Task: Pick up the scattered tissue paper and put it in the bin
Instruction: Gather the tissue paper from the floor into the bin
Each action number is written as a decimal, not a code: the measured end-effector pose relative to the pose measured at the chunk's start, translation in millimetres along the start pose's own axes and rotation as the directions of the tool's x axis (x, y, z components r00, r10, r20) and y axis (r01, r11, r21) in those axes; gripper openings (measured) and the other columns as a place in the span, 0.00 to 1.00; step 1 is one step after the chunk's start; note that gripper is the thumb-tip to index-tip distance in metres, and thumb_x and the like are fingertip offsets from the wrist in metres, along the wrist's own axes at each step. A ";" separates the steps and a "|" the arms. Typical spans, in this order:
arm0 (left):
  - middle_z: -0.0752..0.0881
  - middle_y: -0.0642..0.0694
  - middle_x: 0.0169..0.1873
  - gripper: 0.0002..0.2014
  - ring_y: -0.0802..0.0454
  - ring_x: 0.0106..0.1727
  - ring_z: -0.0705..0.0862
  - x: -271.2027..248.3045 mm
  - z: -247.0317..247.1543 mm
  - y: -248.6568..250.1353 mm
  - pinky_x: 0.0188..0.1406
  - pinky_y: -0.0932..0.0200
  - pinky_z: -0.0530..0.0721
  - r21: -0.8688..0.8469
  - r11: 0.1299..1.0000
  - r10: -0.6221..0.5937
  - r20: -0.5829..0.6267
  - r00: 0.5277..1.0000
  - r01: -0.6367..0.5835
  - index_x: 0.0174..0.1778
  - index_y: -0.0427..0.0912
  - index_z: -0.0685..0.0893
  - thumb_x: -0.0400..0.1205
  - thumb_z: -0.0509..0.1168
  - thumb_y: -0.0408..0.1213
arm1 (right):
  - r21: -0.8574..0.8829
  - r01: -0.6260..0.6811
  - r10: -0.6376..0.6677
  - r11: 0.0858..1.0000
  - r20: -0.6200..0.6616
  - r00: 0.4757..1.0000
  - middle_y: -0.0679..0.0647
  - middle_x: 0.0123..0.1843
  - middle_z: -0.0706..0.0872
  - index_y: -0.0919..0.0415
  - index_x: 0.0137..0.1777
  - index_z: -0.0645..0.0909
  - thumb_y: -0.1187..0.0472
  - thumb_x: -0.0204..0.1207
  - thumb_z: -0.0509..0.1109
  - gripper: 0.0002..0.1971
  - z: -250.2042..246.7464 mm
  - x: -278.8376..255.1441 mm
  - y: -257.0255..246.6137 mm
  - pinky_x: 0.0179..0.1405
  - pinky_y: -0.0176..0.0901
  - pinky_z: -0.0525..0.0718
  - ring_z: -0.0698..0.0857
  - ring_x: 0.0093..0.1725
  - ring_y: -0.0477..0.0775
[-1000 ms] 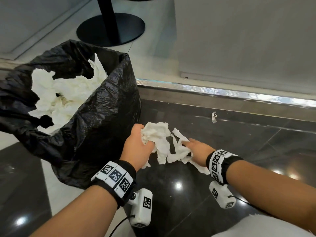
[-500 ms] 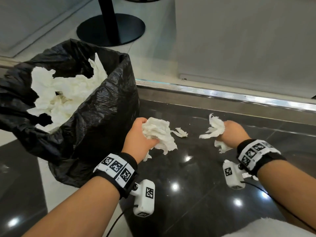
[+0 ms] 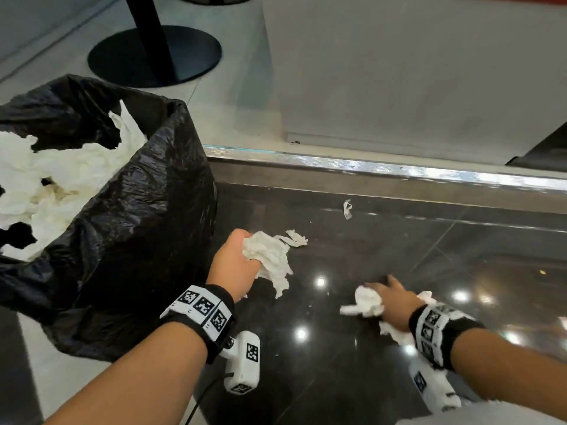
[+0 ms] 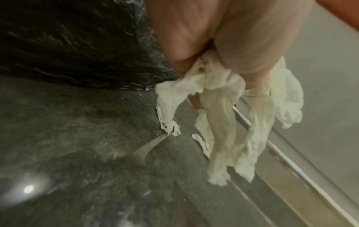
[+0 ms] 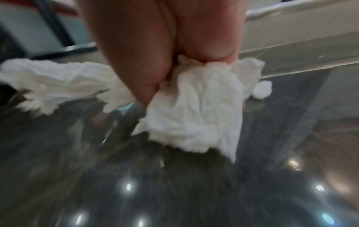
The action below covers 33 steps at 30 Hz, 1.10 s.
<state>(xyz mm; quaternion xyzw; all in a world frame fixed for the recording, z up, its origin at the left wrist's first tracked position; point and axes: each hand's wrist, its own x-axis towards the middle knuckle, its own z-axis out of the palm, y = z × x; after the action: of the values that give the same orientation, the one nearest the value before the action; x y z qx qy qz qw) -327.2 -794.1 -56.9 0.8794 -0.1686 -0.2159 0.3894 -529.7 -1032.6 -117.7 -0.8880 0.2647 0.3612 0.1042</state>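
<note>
My left hand (image 3: 241, 260) grips a crumpled wad of white tissue paper (image 3: 271, 256) just above the dark floor, right beside the bin. In the left wrist view its fingers (image 4: 242, 50) curl round the tissue (image 4: 223, 122), which hangs in strands. My right hand (image 3: 391, 302) is low over the floor at the lower right and clutches another tissue wad (image 3: 368, 302); the right wrist view shows that tissue (image 5: 194, 115) bunched under the curled fingers (image 5: 147, 61). The bin (image 3: 144, 228), lined with a black bag, holds a heap of tissue (image 3: 61, 179).
A torn tissue strip (image 3: 297, 239) lies on the floor by my left hand, and a small scrap (image 3: 347, 208) lies near the metal-edged step (image 3: 383, 167). A black round pedestal base (image 3: 153, 56) stands on the upper floor behind the bin.
My right hand has come back from near the step toward me and down to the floor, still clutching its tissue. My left hand has stayed by the bin with its wad.
</note>
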 end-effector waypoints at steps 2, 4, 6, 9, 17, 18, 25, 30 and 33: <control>0.81 0.49 0.39 0.06 0.49 0.41 0.82 5.0 10.3 -6.6 0.34 0.59 0.76 0.116 0.990 0.074 0.091 0.993 -0.084 0.43 0.47 0.74 0.75 0.62 0.32 | -0.033 -0.004 0.003 0.999 -0.049 0.999 0.59 0.70 0.70 0.49 0.64 0.72 0.59 0.72 0.66 0.19 10.8 -7.0 -5.7 0.62 0.51 0.77 0.80 0.64 0.67; 0.81 0.45 0.56 0.07 0.43 0.60 0.81 12.7 24.7 -20.6 0.50 0.57 0.79 0.254 0.953 0.115 0.205 0.972 -0.166 0.42 0.48 0.75 0.73 0.61 0.31 | 0.054 0.048 -0.044 0.997 -0.058 0.997 0.54 0.54 0.75 0.50 0.46 0.72 0.63 0.71 0.66 0.08 13.6 -10.2 -7.2 0.50 0.42 0.77 0.83 0.52 0.57; 0.63 0.43 0.79 0.12 0.38 0.82 0.58 22.8 37.5 -36.7 0.77 0.48 0.66 0.404 0.897 0.061 0.283 0.957 -0.176 0.51 0.46 0.76 0.74 0.61 0.29 | 0.140 0.086 -0.073 0.986 -0.095 0.993 0.51 0.46 0.77 0.51 0.38 0.69 0.62 0.71 0.64 0.07 11.0 -7.0 -5.6 0.42 0.38 0.77 0.83 0.44 0.52; 0.43 0.45 0.84 0.18 0.34 0.83 0.40 42.8 43.9 -51.2 0.81 0.40 0.50 0.575 0.803 -0.035 0.311 0.950 -0.159 0.60 0.49 0.75 0.76 0.59 0.28 | 0.211 0.080 -0.039 0.974 -0.189 0.981 0.50 0.35 0.80 0.50 0.31 0.64 0.64 0.71 0.62 0.12 -9.0 -1.8 -6.4 0.31 0.37 0.75 0.83 0.34 0.53; 0.72 0.47 0.68 0.21 0.41 0.65 0.72 47.0 36.8 -65.9 0.61 0.49 0.77 0.699 0.631 0.065 0.385 0.921 -0.337 0.66 0.47 0.71 0.79 0.57 0.25 | 0.232 0.337 -0.242 0.913 -0.358 0.902 0.53 0.46 0.85 0.46 0.43 0.79 0.64 0.68 0.67 0.10 -89.6 35.8 -69.8 0.46 0.41 0.78 0.85 0.47 0.54; 0.73 0.46 0.68 0.22 0.41 0.64 0.72 45.0 36.7 -67.3 0.60 0.49 0.77 0.689 0.624 0.079 0.414 0.907 -0.370 0.68 0.47 0.70 0.80 0.54 0.25 | 0.178 0.382 -0.297 0.907 -0.372 0.879 0.54 0.55 0.83 0.47 0.55 0.81 0.64 0.69 0.68 0.16 -93.4 46.8 -83.1 0.55 0.42 0.78 0.83 0.55 0.55; 0.74 0.42 0.67 0.22 0.39 0.65 0.75 36.3 31.8 -71.5 0.66 0.45 0.78 0.691 0.647 -0.039 0.454 0.890 -0.324 0.72 0.44 0.68 0.81 0.56 0.28 | -0.173 0.349 -0.366 0.921 -0.080 0.927 0.53 0.84 0.50 0.43 0.78 0.59 0.71 0.74 0.63 0.36 -73.1 108.7 -141.9 0.72 0.65 0.71 0.58 0.79 0.72; 0.72 0.44 0.62 0.12 0.42 0.61 0.76 26.0 29.5 -78.3 0.61 0.48 0.80 0.646 0.658 0.027 0.493 0.869 -0.387 0.59 0.43 0.76 0.79 0.59 0.31 | -0.091 0.353 -0.364 0.931 -0.174 0.915 0.60 0.56 0.82 0.59 0.53 0.79 0.64 0.77 0.62 0.08 -73.7 96.5 -119.8 0.54 0.47 0.79 0.84 0.56 0.63; 0.77 0.45 0.59 0.10 0.44 0.58 0.79 21.6 22.8 -70.2 0.57 0.53 0.80 0.575 0.742 0.061 0.455 0.888 -0.345 0.56 0.43 0.78 0.79 0.59 0.37 | 0.172 0.194 -0.116 0.966 -0.382 0.917 0.62 0.49 0.87 0.58 0.44 0.76 0.62 0.76 0.62 0.02 -94.0 103.3 -86.6 0.47 0.48 0.83 0.87 0.49 0.64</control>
<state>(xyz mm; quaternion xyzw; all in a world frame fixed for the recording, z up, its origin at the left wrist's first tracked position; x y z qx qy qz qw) -311.5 -773.2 -129.3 0.8692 -0.4062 -0.2785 0.0431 -365.6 -1036.2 -122.8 -0.9425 0.2441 0.1493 0.1729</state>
